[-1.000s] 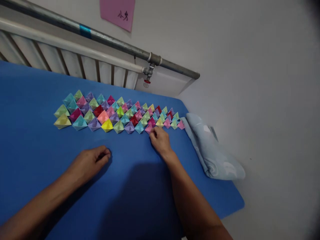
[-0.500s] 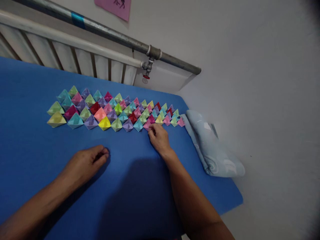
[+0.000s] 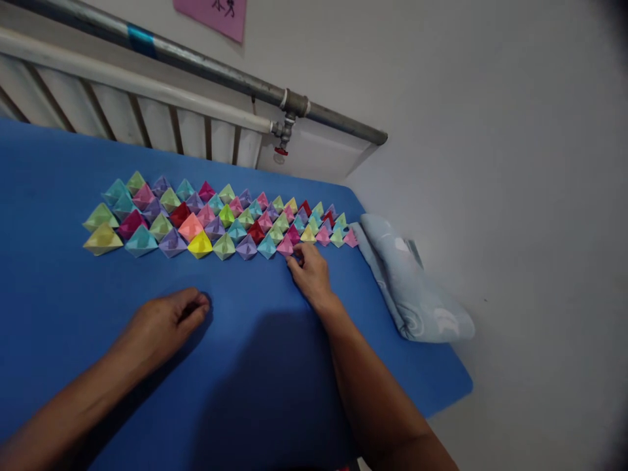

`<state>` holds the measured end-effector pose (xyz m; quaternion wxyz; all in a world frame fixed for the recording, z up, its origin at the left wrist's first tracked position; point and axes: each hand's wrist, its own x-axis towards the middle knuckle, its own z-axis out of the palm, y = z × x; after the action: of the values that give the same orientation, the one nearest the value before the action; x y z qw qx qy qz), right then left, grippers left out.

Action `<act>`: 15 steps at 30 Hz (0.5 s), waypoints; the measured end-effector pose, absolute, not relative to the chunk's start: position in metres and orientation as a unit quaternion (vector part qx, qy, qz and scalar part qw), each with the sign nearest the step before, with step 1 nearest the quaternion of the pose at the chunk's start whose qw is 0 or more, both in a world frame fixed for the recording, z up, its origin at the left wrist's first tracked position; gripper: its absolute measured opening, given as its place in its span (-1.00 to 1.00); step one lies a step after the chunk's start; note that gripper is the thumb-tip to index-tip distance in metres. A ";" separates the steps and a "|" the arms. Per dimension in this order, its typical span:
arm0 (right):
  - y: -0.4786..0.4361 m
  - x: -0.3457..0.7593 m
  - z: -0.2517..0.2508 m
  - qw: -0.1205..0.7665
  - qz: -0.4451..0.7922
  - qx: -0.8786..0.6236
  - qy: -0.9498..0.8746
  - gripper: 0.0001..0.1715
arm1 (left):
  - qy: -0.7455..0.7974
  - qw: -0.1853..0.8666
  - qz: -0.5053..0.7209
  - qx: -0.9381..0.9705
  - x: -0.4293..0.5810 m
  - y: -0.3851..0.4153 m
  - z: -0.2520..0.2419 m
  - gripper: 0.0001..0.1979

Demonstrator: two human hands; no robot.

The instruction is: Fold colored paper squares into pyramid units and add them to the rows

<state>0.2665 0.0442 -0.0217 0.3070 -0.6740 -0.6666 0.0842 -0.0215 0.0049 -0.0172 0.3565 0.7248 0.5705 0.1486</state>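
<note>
Several rows of small folded paper boats in many colours stand side by side on a blue surface point(image 3: 235, 294). My right hand point(image 3: 313, 271) is at the front row, its thumb and forefinger closed at the right edge of a pink paper boat point(image 3: 284, 247). Part of that boat's right side is hidden by my fingers. A light blue boat point(image 3: 267, 246) stands just left of it. My left hand point(image 3: 167, 318) rests lower on the blue surface, fingers curled together and no object showing in them. Nearest to it is the bright yellow boat point(image 3: 199, 244).
A folded pale blue cloth point(image 3: 412, 281) lies at the right end of the rows, against the wall. Behind the surface run a white radiator point(image 3: 161, 124) and a metal pipe point(image 3: 210, 69) with a red-handled valve point(image 3: 281, 151). A pink paper note point(image 3: 210, 16) hangs above.
The whole view has shifted slightly, so things appear a little further left. My right thumb and forefinger show slightly more apart at the pink boat. My left hand stays in place.
</note>
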 end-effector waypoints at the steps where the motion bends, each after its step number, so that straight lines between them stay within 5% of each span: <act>1: 0.045 0.267 -0.022 0.307 0.082 -0.674 -0.667 -0.80 | 0.569 0.355 0.147 0.726 -0.022 0.005 -0.017 -0.71; 15: 0.047 0.271 -0.029 0.342 0.089 -0.657 -0.666 -0.77 | 0.597 0.355 0.129 0.708 -0.016 0.007 -0.007 -0.69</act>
<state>0.2707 0.0466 -0.0294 0.3424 -0.6570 -0.6656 0.0895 -0.0163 0.0070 -0.0073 0.3552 0.7080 0.5967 0.1289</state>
